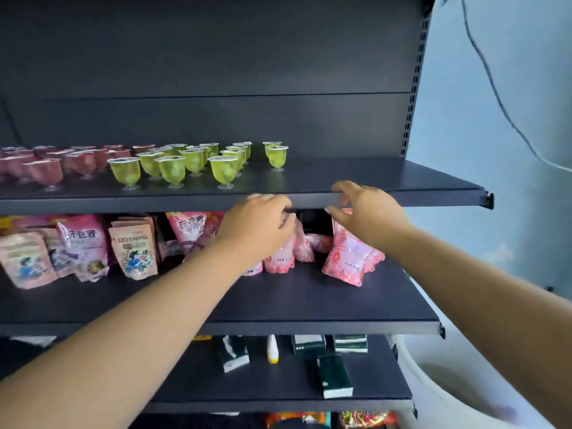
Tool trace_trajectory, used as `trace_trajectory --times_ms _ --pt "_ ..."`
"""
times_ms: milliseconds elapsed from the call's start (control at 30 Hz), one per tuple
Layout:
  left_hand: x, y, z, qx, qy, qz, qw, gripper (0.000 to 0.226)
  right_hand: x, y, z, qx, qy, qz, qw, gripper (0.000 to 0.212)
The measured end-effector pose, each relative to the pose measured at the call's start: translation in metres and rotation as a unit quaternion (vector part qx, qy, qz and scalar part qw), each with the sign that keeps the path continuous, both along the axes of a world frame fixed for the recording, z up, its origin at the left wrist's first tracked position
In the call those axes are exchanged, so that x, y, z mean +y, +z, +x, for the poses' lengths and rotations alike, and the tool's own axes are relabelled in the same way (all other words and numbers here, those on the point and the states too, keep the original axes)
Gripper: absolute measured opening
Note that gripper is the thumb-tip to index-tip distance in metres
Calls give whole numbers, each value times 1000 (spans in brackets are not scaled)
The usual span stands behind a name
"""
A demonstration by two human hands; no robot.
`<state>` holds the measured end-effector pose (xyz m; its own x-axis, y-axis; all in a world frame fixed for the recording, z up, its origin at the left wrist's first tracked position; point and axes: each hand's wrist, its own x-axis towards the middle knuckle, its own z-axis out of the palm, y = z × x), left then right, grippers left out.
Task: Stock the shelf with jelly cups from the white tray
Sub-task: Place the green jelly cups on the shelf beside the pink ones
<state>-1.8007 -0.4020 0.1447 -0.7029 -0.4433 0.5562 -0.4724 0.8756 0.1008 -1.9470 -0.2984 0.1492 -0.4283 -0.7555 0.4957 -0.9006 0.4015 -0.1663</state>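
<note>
Jelly cups stand on the top shelf, pink ones at the left and green ones from the middle rightward, with two green set a little apart at the right end. My left hand hangs just under the shelf's front lip with the fingers curled inward; I cannot tell whether it holds anything, and no cup shows in it. My right hand has a loose, released grip, fingertips on the shelf's front edge and the thumb below. The white tray seems to be the pale curved thing at lower right, largely out of view, so I judge the next reach goes down there. To do it well I should lift each cup by its rim, set its little foot flat, and fill the bare stretch at the right without knocking the front row. I count roughly eighteen green cups; the pink run off the frame's edge, about a dozen visible. Pink pouches sit on the shelf below.
</note>
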Motion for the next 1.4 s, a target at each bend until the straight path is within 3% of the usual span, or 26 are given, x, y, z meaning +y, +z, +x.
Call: trace_trajectory --times_ms 67,200,333,533,700,933,1167,1300,1400 --pt "18 -12 30 -15 4 -10 1000 43 21 -14 29 9 -7 26 1000 38" --pt "53 -49 88 -53 16 24 998 30 59 -55 79 -18 15 42 999 35" --pt "88 -96 147 -102 61 95 988 31 93 -103 128 -88 22 81 993 42" --pt "138 -178 252 -194 113 196 955 30 151 -179 224 -209 23 163 964 39" --pt "138 -213 335 -232 152 214 937 28 167 -217 286 -225 33 242 943 39" --pt "99 -247 417 -200 194 244 929 30 144 -249 364 -275 22 267 923 35" --pt "40 -282 504 -192 179 317 911 29 83 -295 449 -356 -59 287 887 34" --pt "7 -320 533 -184 156 404 883 27 48 -337 482 -421 -101 282 856 36" --pt "-8 -346 539 -172 158 477 847 29 29 -366 486 -472 -145 282 823 22"
